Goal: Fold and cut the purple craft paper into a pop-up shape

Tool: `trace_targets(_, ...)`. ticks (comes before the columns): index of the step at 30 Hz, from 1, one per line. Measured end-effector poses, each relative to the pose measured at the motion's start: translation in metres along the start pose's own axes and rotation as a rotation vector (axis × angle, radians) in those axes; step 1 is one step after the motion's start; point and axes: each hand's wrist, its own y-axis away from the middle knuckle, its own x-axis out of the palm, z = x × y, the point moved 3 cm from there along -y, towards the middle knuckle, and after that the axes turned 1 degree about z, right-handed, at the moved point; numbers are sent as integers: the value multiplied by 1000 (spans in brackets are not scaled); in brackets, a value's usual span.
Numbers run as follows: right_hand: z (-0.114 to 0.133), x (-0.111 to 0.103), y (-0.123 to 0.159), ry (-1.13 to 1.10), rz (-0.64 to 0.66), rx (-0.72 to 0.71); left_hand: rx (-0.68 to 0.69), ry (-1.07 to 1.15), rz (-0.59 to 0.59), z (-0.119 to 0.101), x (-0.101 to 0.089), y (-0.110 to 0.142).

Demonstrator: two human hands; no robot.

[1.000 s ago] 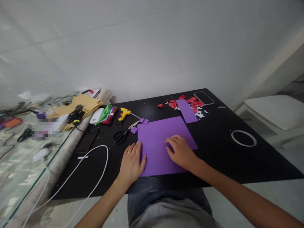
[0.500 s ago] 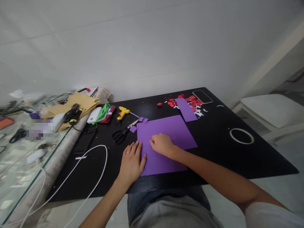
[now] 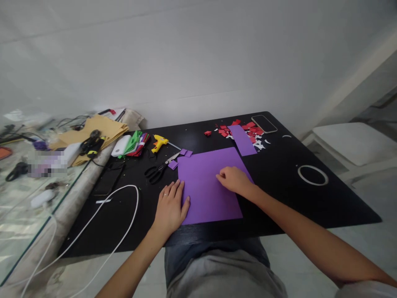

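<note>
A large purple sheet of paper (image 3: 204,198) lies on the black table in front of me. A faint line runs across it, level with my right hand. My left hand (image 3: 170,207) rests flat on the sheet's left edge, fingers stretched out and partly on the table. Over the right half of the sheet, my right hand (image 3: 234,180) is curled into a fist, knuckles down against the paper; I see nothing in it. Small purple paper squares (image 3: 186,152) and black-handled scissors (image 3: 158,170) lie just beyond the sheet's left corner.
A yellow glue gun (image 3: 159,143) lies behind the scissors. A purple strip (image 3: 243,140) covers part of the red and white scraps (image 3: 254,130), near a phone (image 3: 264,123). At right is a white ring (image 3: 312,175). A white cable (image 3: 136,207) loops on the left.
My right fist has slid to the right across the purple sheet. My left hand stays on the left edge. The whole view has shifted slightly.
</note>
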Motion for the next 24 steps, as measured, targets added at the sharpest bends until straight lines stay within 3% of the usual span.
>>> trace_targets(6, -32, -11, 8, -26, 0, 77, 9, -3, 6, 0, 2, 0)
trace_targets(12, -42, -17, 8, -65, -35, 105, 6, 69, 17, 5, -6, -6)
trace_targets(18, -23, -14, 8, -193, -109, -17, -122, 308, 131, -5, -20, -40)
trace_targets(24, -1, 5, -3, -273, -48, -110, -75, 406, 352, -48, -3, -93)
